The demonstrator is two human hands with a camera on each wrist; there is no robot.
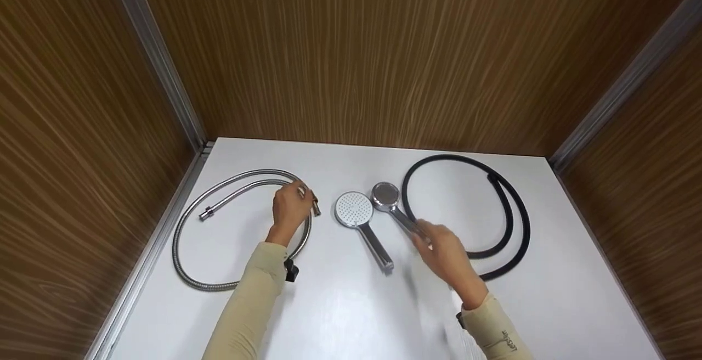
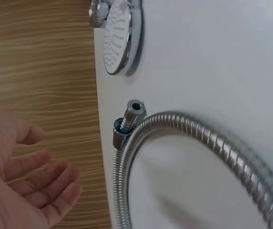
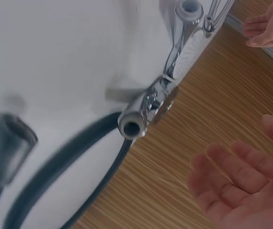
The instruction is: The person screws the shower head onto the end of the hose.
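My left hand [image 1: 292, 206] hovers over the coiled metal shower hose [image 1: 178, 228], close to its end with the chrome fitting [image 2: 135, 109]. Its fingers are loosely bent and grip nothing; the left wrist view shows a gap between them and the hose. Over the handle of the smaller chrome shower head [image 1: 385, 194] is my right hand [image 1: 443, 250], relaxed and apart from the handle in the right wrist view. A larger shower head [image 1: 354, 209] with a white perforated face lies between the hands, its handle slanting toward the near right.
A black hose [image 1: 526, 228] lies in a loop on the right of the white table [image 1: 340, 316]; one end fitting [image 3: 10, 150] looks blurred in the right wrist view. Wood-grain panels [image 1: 351, 58] with metal posts [image 1: 159, 47] enclose the table at the back and sides.
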